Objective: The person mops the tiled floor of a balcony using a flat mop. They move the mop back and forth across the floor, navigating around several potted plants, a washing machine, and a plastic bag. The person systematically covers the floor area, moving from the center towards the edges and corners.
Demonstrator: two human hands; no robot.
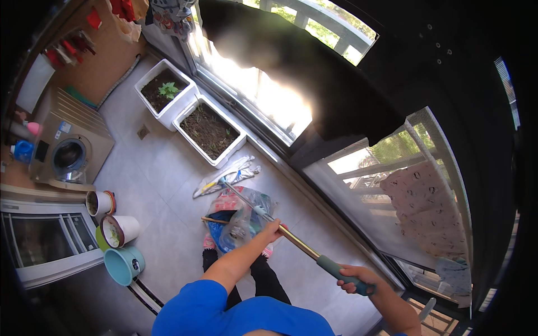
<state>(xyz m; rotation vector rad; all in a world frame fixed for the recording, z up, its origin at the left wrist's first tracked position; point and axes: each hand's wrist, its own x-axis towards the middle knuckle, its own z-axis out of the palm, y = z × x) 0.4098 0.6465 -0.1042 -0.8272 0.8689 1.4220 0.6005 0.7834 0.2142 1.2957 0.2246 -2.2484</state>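
A long pole (300, 242) slants across in front of me, with a brassy shaft and a grey-green grip at its near end. My left hand (273, 230) is closed round the middle of the shaft. At the lower right, my right hand (358, 278) wraps round the grip near its end. The pole's far end has a blue joint, which meets a silvery-white crumpled piece (241, 169) with a yellow strip on the floor; its kind is unclear. Under the shaft, by my feet, lies a clear plastic bag (259, 199) with red and blue parts. A thin wooden stick (216, 220) pokes out beside it.
Two white planter boxes (180, 106) (230, 152) of soil stand along the glass door. At left are a washing machine (98, 143), flowerpots (124, 229) and a light-blue bucket (124, 266). A patterned cloth (417, 204) hangs at right. Grey floor tiles (162, 168) lie between.
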